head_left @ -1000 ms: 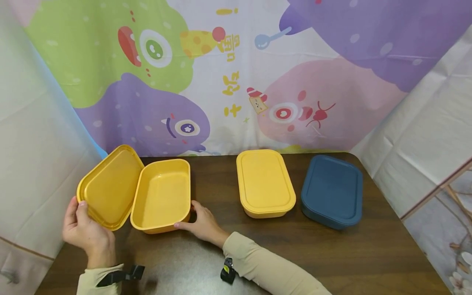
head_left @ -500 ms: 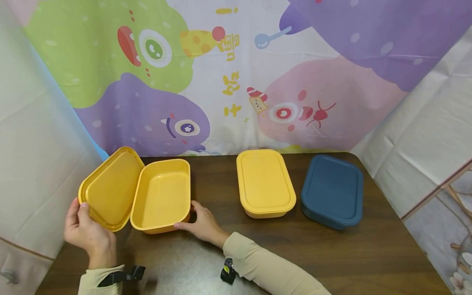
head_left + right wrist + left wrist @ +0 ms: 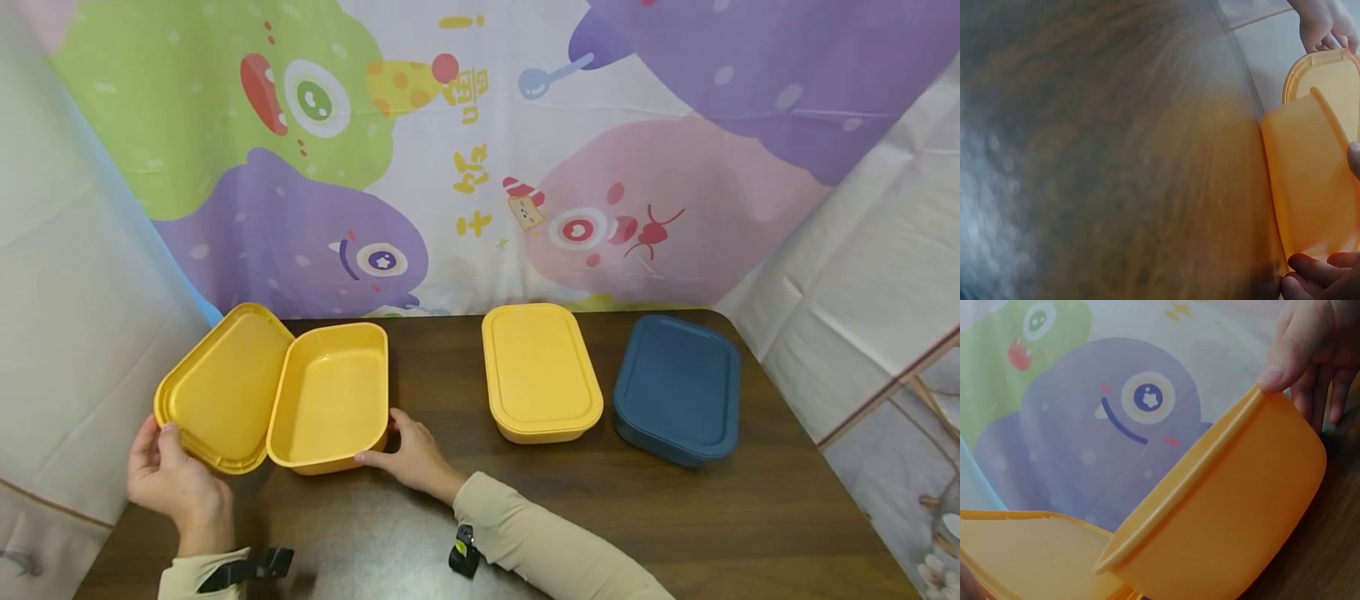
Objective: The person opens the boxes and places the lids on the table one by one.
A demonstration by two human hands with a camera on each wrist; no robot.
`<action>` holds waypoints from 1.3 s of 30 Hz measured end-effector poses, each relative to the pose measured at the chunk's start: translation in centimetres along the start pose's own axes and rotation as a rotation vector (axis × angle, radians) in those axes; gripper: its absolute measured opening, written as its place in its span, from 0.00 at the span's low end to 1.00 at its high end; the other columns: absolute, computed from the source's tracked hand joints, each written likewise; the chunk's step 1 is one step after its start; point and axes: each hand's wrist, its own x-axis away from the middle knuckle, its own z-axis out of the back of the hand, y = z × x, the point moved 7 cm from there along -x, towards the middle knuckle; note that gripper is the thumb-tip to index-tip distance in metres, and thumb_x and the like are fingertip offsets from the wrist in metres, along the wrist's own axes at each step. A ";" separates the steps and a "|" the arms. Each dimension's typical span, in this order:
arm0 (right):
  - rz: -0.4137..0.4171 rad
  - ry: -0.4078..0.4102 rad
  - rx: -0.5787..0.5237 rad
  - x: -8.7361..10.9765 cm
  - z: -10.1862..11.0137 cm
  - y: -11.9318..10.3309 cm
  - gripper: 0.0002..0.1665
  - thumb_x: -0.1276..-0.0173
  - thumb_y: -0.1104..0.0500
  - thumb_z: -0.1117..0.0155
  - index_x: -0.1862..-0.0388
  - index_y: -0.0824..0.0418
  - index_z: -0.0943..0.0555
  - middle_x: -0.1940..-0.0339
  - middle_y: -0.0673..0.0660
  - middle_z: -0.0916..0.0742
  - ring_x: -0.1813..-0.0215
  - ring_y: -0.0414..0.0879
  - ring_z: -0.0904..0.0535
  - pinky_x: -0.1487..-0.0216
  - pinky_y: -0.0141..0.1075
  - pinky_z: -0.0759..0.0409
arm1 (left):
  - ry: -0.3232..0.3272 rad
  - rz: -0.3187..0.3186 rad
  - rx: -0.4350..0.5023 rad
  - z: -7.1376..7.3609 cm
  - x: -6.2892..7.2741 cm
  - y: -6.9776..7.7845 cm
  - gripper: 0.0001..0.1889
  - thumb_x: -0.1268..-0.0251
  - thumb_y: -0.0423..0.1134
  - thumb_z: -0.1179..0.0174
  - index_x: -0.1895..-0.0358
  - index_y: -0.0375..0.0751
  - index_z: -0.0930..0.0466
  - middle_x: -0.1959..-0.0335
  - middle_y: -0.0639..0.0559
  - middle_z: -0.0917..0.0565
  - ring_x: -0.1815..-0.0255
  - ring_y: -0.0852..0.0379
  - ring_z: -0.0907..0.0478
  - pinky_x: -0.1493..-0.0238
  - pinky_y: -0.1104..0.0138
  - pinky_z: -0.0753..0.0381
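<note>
A yellow food container (image 3: 330, 400) stands uncovered at the left of the table, its inside bare. My right hand (image 3: 416, 454) grips its near right corner, the thumb on the rim and the fingers round the side. Beside it on the left, my left hand (image 3: 180, 483) pinches the near left corner of a yellow lid (image 3: 225, 387). The lid is tilted, underside up, its right edge close along the container's left rim. In the left wrist view the container's outer wall (image 3: 1229, 500) fills the front, with the right thumb at its rim.
A lidded yellow container (image 3: 542, 371) sits right of the middle of the dark wooden table (image 3: 450, 400). Further right is a lidded blue container (image 3: 677, 387). A printed cartoon curtain (image 3: 465, 275) hangs along the table's back edge, with white cloth at both sides.
The lid has tipped slightly lower, its far edge coming down a little as my left hand shifted slightly down. My right hand and the container have stayed in place.
</note>
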 end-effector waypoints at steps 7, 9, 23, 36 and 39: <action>0.001 0.006 0.014 0.1 0.0 0.0 0.44 0.44 0.39 0.28 0.33 0.56 0.30 0.47 0.55 0.19 0.46 0.46 0.25 0.48 0.38 0.25 | 0.025 0.014 -0.057 0.9 -0.3 0.2 0.09 0.47 0.20 0.35 0.61 0.28 0.17 0.67 0.45 0.20 0.63 0.56 0.24 0.64 0.74 0.21; -0.003 0.005 0.013 0.0 0.0 0.0 0.44 0.44 0.38 0.28 0.33 0.56 0.30 0.48 0.54 0.19 0.47 0.45 0.25 0.49 0.37 0.25 | 0.027 0.014 -0.066 1.0 -0.4 0.2 0.09 0.46 0.19 0.36 0.61 0.29 0.17 0.68 0.46 0.21 0.64 0.57 0.25 0.64 0.75 0.22; -0.007 0.020 0.020 0.1 -0.3 0.0 0.45 0.43 0.38 0.29 0.32 0.56 0.31 0.47 0.54 0.18 0.46 0.45 0.25 0.47 0.38 0.25 | 0.036 0.023 -0.130 2.1 -0.7 0.1 0.08 0.43 0.20 0.39 0.62 0.32 0.16 0.72 0.49 0.22 0.70 0.59 0.28 0.71 0.75 0.27; 0.014 0.036 0.032 0.3 -0.3 -0.1 0.45 0.42 0.39 0.29 0.32 0.60 0.31 0.48 0.56 0.18 0.46 0.48 0.24 0.49 0.38 0.25 | 0.044 0.021 -0.199 3.2 -1.2 -0.1 0.09 0.43 0.19 0.42 0.64 0.34 0.17 0.73 0.50 0.23 0.72 0.59 0.30 0.74 0.75 0.28; 0.006 0.037 0.037 0.3 -0.5 -0.1 0.46 0.42 0.38 0.29 0.32 0.60 0.31 0.47 0.56 0.18 0.46 0.47 0.24 0.48 0.38 0.25 | 0.044 0.021 -0.218 3.5 -1.3 -0.1 0.09 0.43 0.19 0.43 0.65 0.35 0.18 0.73 0.50 0.24 0.72 0.59 0.31 0.75 0.75 0.29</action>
